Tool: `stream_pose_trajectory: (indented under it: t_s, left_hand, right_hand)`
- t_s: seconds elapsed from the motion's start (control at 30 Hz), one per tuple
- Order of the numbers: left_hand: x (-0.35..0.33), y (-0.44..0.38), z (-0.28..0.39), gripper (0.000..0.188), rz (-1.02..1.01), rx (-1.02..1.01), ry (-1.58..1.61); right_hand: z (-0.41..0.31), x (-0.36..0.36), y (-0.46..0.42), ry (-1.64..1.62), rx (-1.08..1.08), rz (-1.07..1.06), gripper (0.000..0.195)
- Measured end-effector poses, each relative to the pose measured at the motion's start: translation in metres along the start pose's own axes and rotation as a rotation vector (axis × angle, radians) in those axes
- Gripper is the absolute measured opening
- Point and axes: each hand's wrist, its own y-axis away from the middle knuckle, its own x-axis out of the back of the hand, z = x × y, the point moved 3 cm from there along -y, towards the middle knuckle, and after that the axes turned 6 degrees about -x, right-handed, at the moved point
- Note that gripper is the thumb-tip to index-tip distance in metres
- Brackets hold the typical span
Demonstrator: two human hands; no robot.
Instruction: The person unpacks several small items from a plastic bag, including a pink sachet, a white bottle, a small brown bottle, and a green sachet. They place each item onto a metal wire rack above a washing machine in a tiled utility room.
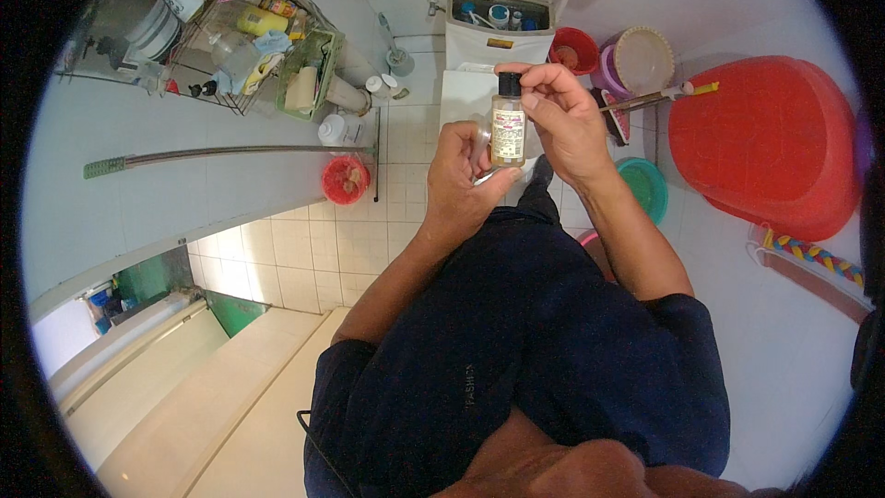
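Upright before me is a small clear bottle (508, 135) of yellowish liquid, with a black cap (509, 84) and a printed label. My left hand (460, 180) supports it low down, its thumb near the base. A clear plastic piece (480, 138) also shows within the left fingers; what it is I cannot tell. At the top, my right hand (567, 121) has thumb and fingers around the cap and shoulder. Beyond the hands stands a white toilet (463, 93). Its uncovered tank (501, 41) holds several blue and white containers.
A wire rack (200, 48) of bottles hangs at upper left. Below it a long-handled tool (242, 152) spans the left wall. A red basket (346, 180) sits on the tiled floor (359, 235). At right are a large red tub (760, 145), a green basin (643, 187) and stacked basins (643, 59).
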Motion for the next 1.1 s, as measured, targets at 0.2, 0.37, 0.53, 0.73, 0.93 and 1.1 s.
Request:
stream_pose_trajectory:
  t_s: [0.2,0.37,0.53,0.73,0.93,1.1]
  left_hand:
    - [0.005,0.004,-0.002,0.051,-0.041,0.021,-0.084]
    - [0.005,0.005,-0.002,0.051,-0.036,0.031,-0.066]
    - [0.006,0.007,-0.004,0.051,-0.034,0.037,-0.118]
    - [0.003,0.006,-0.001,0.049,0.027,0.025,-0.071]
    - [0.01,0.008,-0.002,0.046,0.035,0.063,-0.086]
    - [0.02,0.003,-0.002,0.043,-0.001,0.013,-0.036]
  right_hand:
    - [-0.001,-0.002,0.003,-0.009,-0.007,0.015,0.016]
    - [-0.001,-0.002,0.005,-0.007,-0.022,0.015,0.019]
    - [-0.001,-0.001,0.006,0.007,0.001,0.018,0.025]
    - [-0.002,-0.003,0.006,-0.018,0.002,0.028,0.037]
    - [-0.007,0.009,0.008,0.244,-0.044,0.089,0.041]
    - [-0.027,0.011,0.002,0.456,-0.1,-0.02,0.037]
